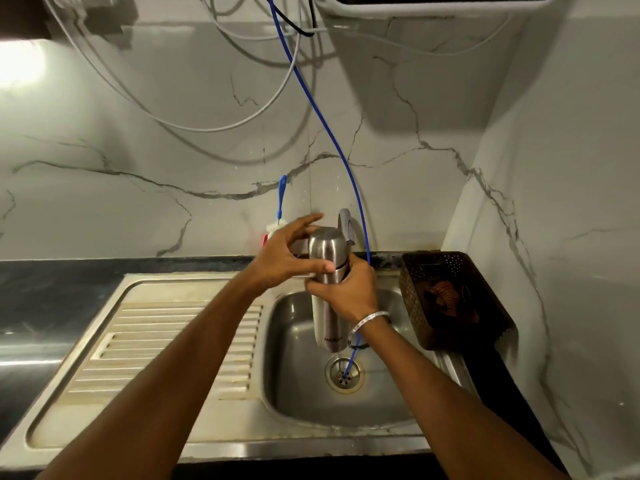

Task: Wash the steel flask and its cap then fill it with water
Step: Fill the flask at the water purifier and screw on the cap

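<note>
Fingers of right hand (348, 294) are curled round the body of the cylindrical brushed-steel flask (329, 306), holding it upright over the stainless-steel sink basin (298, 386). Left hand (282, 259): thumb presses the flask's domed steel cap (323, 245) at the seam, other fingers spread loosely behind the cap; full grip cannot be confirmed. Cap sits on the flask. Silver bangle (369, 322) on right wrist. Thin blue hose (341, 157) runs from 12 o'clock down into the drain (344, 374) at 6 o'clock of the flask. Grey tap spout (346, 226) just behind the cap. Blue-handled bottle brush (280, 209) at 10 o'clock, against the marble wall. Dark perforated plastic basket (450, 299) at 3 o'clock, on the counter (52, 292).
</note>
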